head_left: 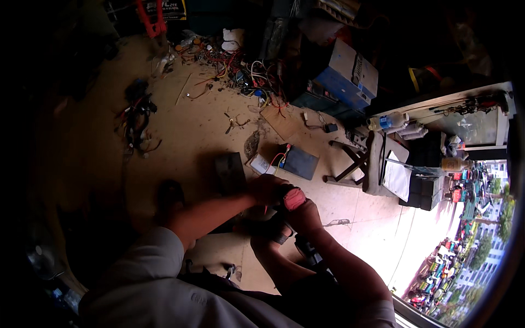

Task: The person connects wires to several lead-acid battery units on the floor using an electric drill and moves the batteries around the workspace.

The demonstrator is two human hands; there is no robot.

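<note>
Right hand (304, 217) grip closed around pink-faced object (294, 199); left hand (266, 189) alongside, grip too shadowed to judge. Dark wired block (299, 162) near.

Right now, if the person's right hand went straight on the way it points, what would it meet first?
The right hand would probably meet the rounded pink object it seems to touch, then the left hand just beyond; depth is unclear.

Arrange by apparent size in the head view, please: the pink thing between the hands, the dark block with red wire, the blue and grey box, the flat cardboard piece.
1. Blue and grey box
2. Dark block and cardboard piece: too close to rank surely
3. Pink thing
</note>
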